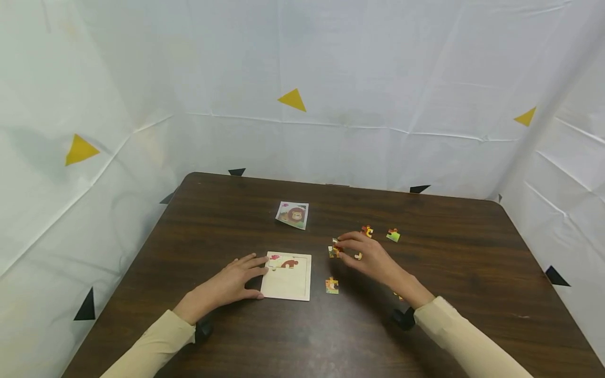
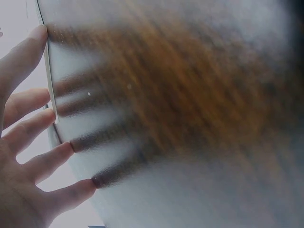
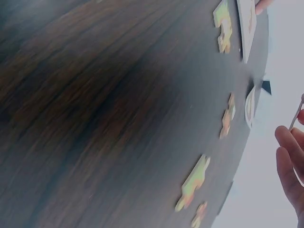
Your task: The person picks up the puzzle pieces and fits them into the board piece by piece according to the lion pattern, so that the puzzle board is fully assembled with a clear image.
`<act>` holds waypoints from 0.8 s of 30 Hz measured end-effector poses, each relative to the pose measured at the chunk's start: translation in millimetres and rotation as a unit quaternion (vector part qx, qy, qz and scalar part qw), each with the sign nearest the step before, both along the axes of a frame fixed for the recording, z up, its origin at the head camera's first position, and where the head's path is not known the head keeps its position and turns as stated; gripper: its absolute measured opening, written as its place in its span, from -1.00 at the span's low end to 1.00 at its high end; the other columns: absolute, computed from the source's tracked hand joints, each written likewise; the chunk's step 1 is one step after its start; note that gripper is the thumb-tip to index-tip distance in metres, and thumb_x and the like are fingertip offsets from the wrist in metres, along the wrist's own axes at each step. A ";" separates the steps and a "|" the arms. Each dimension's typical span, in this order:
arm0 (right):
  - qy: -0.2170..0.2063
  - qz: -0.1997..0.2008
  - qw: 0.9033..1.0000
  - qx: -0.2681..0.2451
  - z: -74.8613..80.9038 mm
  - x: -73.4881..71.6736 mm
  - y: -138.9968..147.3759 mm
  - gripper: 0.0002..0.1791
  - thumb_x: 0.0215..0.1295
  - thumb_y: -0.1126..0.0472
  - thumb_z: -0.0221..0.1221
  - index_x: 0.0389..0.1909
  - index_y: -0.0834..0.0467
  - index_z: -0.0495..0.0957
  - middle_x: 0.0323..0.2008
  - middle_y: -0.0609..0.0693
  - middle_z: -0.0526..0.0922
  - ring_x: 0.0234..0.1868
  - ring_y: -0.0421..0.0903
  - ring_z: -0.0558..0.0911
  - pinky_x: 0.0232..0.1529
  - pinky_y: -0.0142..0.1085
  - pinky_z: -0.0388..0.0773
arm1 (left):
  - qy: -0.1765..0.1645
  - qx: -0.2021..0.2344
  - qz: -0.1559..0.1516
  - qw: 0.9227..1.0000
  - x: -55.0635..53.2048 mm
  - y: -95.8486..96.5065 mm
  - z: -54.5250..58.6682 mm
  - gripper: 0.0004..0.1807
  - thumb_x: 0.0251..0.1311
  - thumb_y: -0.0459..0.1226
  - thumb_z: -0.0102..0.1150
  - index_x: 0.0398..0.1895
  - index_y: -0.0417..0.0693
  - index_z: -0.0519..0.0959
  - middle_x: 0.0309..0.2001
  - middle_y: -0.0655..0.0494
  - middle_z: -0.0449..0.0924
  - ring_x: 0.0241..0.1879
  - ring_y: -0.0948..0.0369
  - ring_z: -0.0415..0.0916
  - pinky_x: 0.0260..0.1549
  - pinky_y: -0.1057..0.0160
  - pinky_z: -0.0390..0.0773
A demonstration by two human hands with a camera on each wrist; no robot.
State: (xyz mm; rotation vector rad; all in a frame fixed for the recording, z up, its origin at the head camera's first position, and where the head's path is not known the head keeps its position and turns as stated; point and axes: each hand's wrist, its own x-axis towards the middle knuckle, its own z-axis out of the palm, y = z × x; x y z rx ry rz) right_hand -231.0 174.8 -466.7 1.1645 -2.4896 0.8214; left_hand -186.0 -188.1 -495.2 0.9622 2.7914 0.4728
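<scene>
My left hand (image 1: 233, 282) lies at the left side of a pale square puzzle board (image 1: 285, 287), fingers spread and fingertips touching its edge. A brown and a pink bit of picture show along the board's upper part. In the left wrist view the thumb and fingers (image 2: 35, 126) reach the tabletop and the board's thin edge. Right of the board, my right hand (image 1: 373, 261) pinches a small jigsaw piece (image 1: 335, 242) above the table. That piece shows edge-on in the right wrist view. Just beneath it sits another jigsaw piece (image 1: 332, 253).
A lion picture card (image 1: 293, 215) with a curled edge lies behind the board. Loose jigsaw pieces lie around the right hand: one near the board (image 1: 332, 286), an orange one (image 1: 366, 230), a green one (image 1: 393, 235). The dark wooden table (image 1: 227, 220) meets white sheeting behind.
</scene>
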 end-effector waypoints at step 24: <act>-0.030 0.044 0.999 0.005 -9.8 3.0 -38.7 -0.75 0.21 0.28 0.30 -0.09 0.20 0.67 -0.04 0.13 0.59 -0.17 -0.06 0.64 -0.28 -0.27 0.61 | -0.005 -0.001 0.004 1.000 -1.1 -0.1 -0.8 -0.32 0.06 0.00 0.38 0.23 -0.10 0.50 0.40 -0.03 0.26 0.38 -0.18 0.13 0.14 -0.38 0.23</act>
